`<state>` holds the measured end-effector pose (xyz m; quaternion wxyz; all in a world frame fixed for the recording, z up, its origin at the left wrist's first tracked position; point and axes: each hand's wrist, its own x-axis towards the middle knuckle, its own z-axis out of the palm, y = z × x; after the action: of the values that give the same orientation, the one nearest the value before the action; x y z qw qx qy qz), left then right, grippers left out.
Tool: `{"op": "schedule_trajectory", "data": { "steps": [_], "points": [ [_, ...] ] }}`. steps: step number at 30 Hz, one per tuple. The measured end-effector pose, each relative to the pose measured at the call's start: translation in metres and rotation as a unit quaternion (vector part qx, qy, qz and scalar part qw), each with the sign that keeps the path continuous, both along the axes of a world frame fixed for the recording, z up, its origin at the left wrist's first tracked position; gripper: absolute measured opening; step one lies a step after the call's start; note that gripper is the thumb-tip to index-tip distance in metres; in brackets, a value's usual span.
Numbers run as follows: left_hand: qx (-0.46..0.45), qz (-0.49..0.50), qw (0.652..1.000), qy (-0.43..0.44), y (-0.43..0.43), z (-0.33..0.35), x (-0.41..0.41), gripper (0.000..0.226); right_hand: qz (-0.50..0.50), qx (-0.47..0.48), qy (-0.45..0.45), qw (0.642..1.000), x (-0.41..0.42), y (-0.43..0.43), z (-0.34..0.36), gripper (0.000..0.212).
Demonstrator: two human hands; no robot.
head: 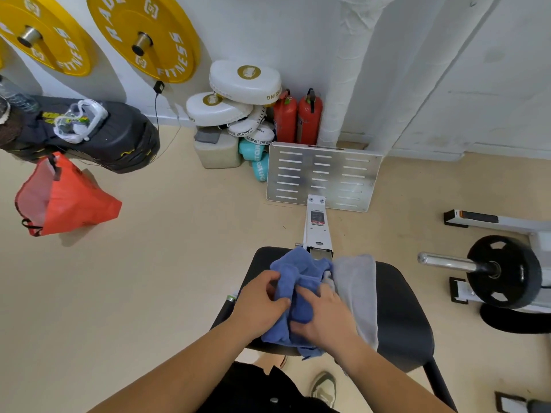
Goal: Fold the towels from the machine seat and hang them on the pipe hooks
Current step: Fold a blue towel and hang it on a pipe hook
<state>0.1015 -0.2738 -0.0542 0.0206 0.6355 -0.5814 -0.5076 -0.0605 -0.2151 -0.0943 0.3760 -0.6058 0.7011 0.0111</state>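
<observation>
Gripping the left side of the crumpled blue towel (298, 272) with the left hand (261, 304), fingers (272, 277) curled round the cloth. Pinching a fold at its middle with the right hand (326, 318), thumb against bent fingers. Lying over the left half of the machine seat (402, 308), reaching its near edge, touching the grey towel (357, 287) alongside on the right.

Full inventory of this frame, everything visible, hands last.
blue towel: 1, blue, crumpled on seat
grey towel: 1, grey, on seat, right of blue towel
seat: 1, black, centre foreground
foot plate: 1, silver, beyond seat
weight plates: 2, yellow, hung top left
boxing pads: several, white, stacked far centre
fire extinguishers: 2, red, right of boxing pads
bag: 1, orange, left
left hand: 1, grips blue towel
right hand: 1, holds blue towel
</observation>
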Motion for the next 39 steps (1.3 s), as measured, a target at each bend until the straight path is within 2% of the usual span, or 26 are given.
{"op": "schedule_trajectory", "data": {
  "steps": [2,4,7,10,13,16,18,22,24,26,28,30,32,34,36,39],
  "points": [
    [-0.028,-0.034,0.999,-0.001,0.003,0.003,-0.013,0.042,-0.071,0.010,-0.102,0.992,-0.013,0.006,0.005,0.059],
    [-0.047,-0.060,0.997,0.005,0.008,0.005,-0.028,0.031,-0.187,0.033,-0.185,0.964,-0.028,0.014,0.009,0.053],
    [-0.050,-0.095,0.994,-0.005,0.017,0.001,-0.045,0.013,-0.259,0.076,-0.218,0.938,-0.043,0.018,0.009,0.047],
    [-0.049,-0.097,0.994,-0.015,0.023,-0.009,-0.048,0.018,-0.280,0.102,-0.238,0.925,-0.048,0.017,0.017,0.044],
    [-0.042,-0.026,0.998,-0.046,0.023,-0.021,-0.044,0.044,-0.280,0.121,-0.246,0.920,-0.048,0.016,0.027,0.039],
    [0.014,0.036,0.997,-0.060,0.022,-0.034,-0.046,0.065,-0.257,0.145,-0.239,0.925,-0.048,0.015,0.036,0.044],
    [0.047,0.027,0.996,-0.064,0.025,-0.040,-0.053,0.065,-0.238,0.163,-0.241,0.927,-0.048,0.019,0.040,0.046],
    [0.011,-0.027,0.994,-0.104,0.027,-0.048,-0.064,0.058,-0.240,0.182,-0.241,0.923,-0.047,0.027,0.049,0.043],
    [0.023,-0.027,0.997,-0.073,0.026,-0.044,-0.064,0.052,-0.268,0.166,-0.221,0.923,-0.048,0.027,0.054,0.045],
    [0.035,-0.044,0.998,-0.023,0.028,-0.033,-0.059,0.047,-0.275,0.135,-0.216,0.927,-0.049,0.027,0.063,0.057],
    [0.017,-0.086,0.996,0.005,0.032,-0.015,-0.052,0.042,-0.245,0.103,-0.222,0.938,-0.052,0.027,0.080,0.080],
    [-0.014,-0.110,0.994,0.020,0.036,0.009,-0.043,0.035,-0.161,0.056,-0.203,0.964,-0.056,0.027,0.099,0.097],
    [-0.054,-0.146,0.987,0.024,0.044,0.036,-0.031,0.028,-0.061,0.013,-0.165,0.984,-0.061,0.030,0.112,0.101],
    [-0.100,-0.188,0.977,0.026,0.057,0.063,-0.019,0.024,0.043,-0.022,-0.123,0.991,-0.061,0.038,0.125,0.089],
    [-0.167,-0.217,0.962,0.021,0.071,0.085,-0.006,0.024,0.108,-0.056,-0.109,0.987,-0.056,0.048,0.141,0.068],
    [-0.242,-0.244,0.939,0.018,0.093,0.114,0.010,0.027,0.112,-0.053,-0.099,0.987,-0.041,0.066,0.168,0.036]
  ]
}}
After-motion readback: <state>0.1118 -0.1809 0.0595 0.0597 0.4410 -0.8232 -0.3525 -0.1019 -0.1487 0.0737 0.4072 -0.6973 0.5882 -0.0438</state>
